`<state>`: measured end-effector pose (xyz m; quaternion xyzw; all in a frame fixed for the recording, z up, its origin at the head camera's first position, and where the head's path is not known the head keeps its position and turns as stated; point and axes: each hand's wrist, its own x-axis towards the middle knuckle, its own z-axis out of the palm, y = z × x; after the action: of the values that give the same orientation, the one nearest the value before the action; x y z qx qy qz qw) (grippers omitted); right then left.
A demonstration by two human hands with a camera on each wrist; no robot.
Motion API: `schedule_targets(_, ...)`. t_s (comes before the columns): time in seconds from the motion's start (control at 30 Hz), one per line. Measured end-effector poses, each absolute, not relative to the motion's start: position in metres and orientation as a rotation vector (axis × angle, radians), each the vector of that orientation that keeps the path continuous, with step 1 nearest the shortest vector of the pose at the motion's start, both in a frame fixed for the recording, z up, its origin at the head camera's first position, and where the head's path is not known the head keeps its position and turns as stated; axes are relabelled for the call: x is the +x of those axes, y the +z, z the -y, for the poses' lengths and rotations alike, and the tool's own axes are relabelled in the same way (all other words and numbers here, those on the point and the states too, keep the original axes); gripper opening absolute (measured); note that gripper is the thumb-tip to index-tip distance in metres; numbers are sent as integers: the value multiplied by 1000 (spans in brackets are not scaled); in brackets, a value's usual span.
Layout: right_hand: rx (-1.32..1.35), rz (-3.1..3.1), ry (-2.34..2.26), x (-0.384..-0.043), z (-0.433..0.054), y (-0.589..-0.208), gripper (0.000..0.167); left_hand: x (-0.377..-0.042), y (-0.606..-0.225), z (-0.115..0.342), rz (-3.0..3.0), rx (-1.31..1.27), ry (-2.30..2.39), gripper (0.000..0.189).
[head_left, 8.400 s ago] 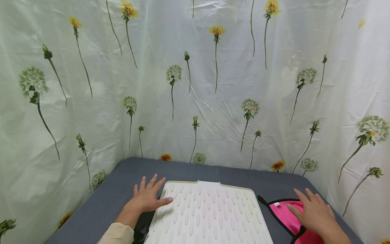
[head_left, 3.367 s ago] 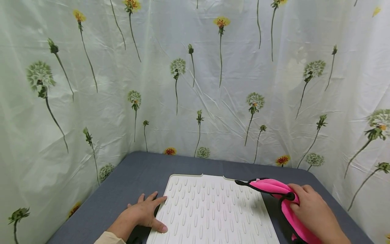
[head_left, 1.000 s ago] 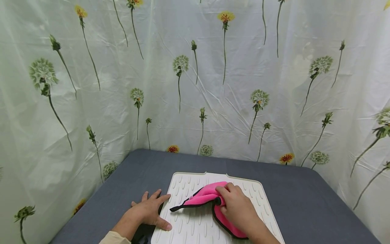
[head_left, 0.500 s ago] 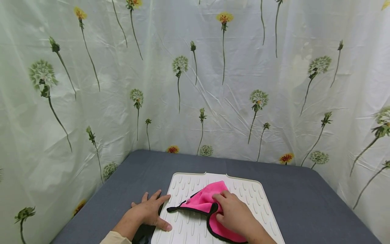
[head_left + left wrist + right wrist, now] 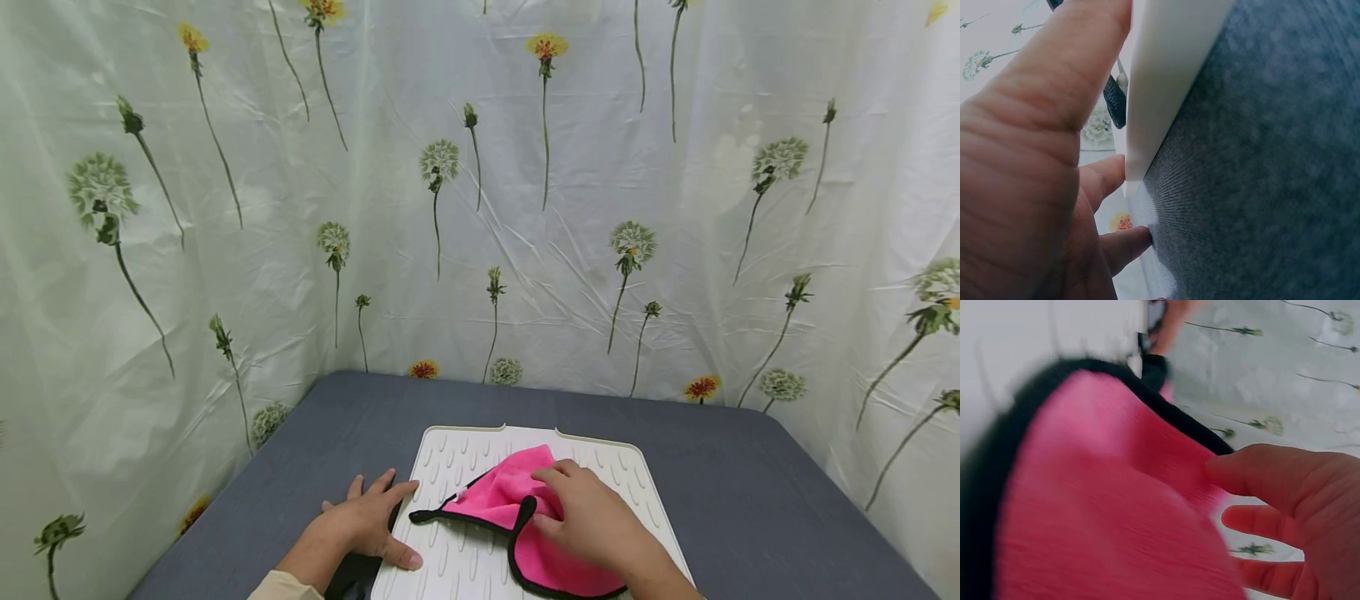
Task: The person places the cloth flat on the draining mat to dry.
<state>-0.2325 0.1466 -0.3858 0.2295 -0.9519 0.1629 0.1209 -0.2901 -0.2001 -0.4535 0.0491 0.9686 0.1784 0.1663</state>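
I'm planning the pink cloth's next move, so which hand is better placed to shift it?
Probably the right hand: it is at the pink cloth, while the left hand lies at the left edge of the white mat, not touching the cloth.

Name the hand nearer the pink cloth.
The right hand, over the pink cloth; the left hand lies apart from it, fingers spread at the edge of the white tray.

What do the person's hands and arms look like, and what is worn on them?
The left hand shows no glove or ring; a plain cream sleeve reaches near its wrist. The right hand also shows no glove or ring, and no sleeve is in view there. Whether the dark object below the left wrist is worn, I cannot tell.
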Motion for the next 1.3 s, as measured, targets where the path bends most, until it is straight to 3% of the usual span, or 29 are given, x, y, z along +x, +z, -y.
schedule_targets(0.4, 533, 2723, 540, -226, -171, -358, 44, -294, -457, 203, -2736, 143, 492, 119)
schedule_targets(0.8, 449, 2836, 561, -229, -198, -353, 37, -256, -416, 163, -2799, 145, 508, 114)
schedule_targets(1.03, 424, 2922, 571, -236, -207, -353, 35, -238, -406, 124, -2958, 490, 527, 101)
schedule_targets(1.3, 457, 3038, 546, -250, -222, -361, 24, -235, -417, 86, -3145, 1018, 412, 72)
